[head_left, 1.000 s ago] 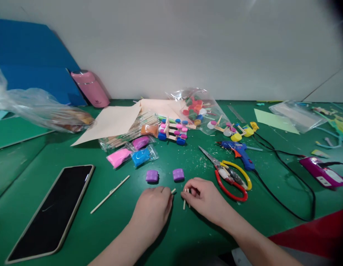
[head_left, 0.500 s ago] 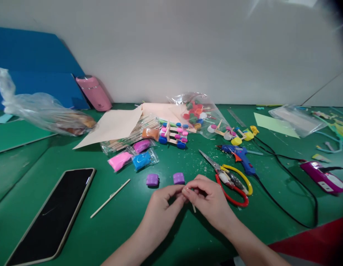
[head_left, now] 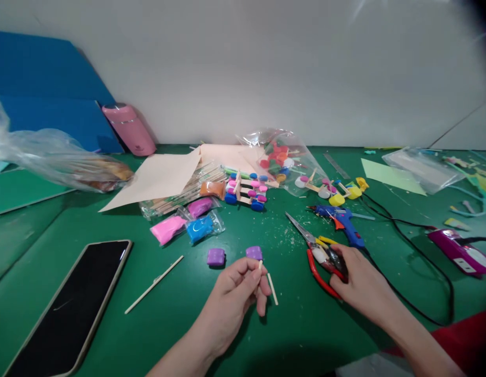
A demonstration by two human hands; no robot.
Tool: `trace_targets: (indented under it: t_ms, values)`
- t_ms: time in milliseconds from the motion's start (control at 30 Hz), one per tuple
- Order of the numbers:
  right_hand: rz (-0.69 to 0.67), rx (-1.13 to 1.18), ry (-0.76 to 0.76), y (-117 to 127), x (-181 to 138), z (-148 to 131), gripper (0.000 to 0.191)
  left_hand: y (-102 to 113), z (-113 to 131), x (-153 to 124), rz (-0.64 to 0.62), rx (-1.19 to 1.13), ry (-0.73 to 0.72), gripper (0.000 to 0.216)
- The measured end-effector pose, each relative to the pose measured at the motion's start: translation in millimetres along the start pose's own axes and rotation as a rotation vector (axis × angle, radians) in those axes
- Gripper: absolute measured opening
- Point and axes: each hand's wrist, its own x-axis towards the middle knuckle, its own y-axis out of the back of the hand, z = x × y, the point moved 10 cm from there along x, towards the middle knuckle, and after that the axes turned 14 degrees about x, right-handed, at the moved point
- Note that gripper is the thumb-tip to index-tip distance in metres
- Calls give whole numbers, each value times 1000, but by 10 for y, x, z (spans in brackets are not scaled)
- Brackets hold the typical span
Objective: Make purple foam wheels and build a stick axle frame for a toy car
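Between the thumb and fingers of my left hand [head_left: 243, 290] is a short wooden stick piece, its pale tip [head_left: 260, 265] showing above the thumb. Just right of those fingers another cut stick piece [head_left: 273, 289] lies on the green table. My right hand [head_left: 355, 277] grips the handles of the scissors [head_left: 321, 256], whose closed blades point up and left on the tabletop. Two purple clay blocks [head_left: 216, 257] sit beyond my left hand. Farther left lies a longer wooden stick [head_left: 154, 284].
A blue glue gun [head_left: 343, 222] with a black cord lies beyond the scissors, near a purple power block [head_left: 459, 251]. A phone [head_left: 70, 309] is at the left. Behind are clay packets [head_left: 199, 228], small wheeled models [head_left: 246, 191], paper [head_left: 156, 175] and a pink bottle [head_left: 129, 128].
My right hand has left the left hand and moved right onto the scissors' handles. My left hand keeps hold of the short stick piece, roughly where it was.
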Motion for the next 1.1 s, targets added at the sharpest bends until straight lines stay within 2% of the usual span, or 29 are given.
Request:
trace_targets:
  t_ms: [100, 200, 333, 433, 500, 600, 767, 1100]
  values:
    - [-21, -2, -32, 34, 59, 11, 39, 50, -4, -6, 22, -75, -15, 10]
    - [-59, 103, 5, 29, 18, -71, 38, 78, -4, -13, 23, -144, -15, 8]
    - [-182, 362, 115, -93, -179, -452, 40, 105, 18, -13, 30, -156, -41, 12]
    - [-300, 469, 70, -245, -313, -710, 41, 154, 41, -12, 60, -105, -82, 15]
    - [-328, 462, 44, -298, -366, -824, 52, 214, 76, -23, 99, -22, -126, 16]
    - [-321, 400, 60, -315, -408, -928, 65, 299, 150, -63, 154, 144, -199, 17]
    - [-316, 361, 91, -343, -463, -985, 66, 363, 273, -133, 217, 355, -300, 17]
    - [-230, 442, 88, -376, -448, -955, 67, 332, 326, -146, 214, 488, -316, 13]
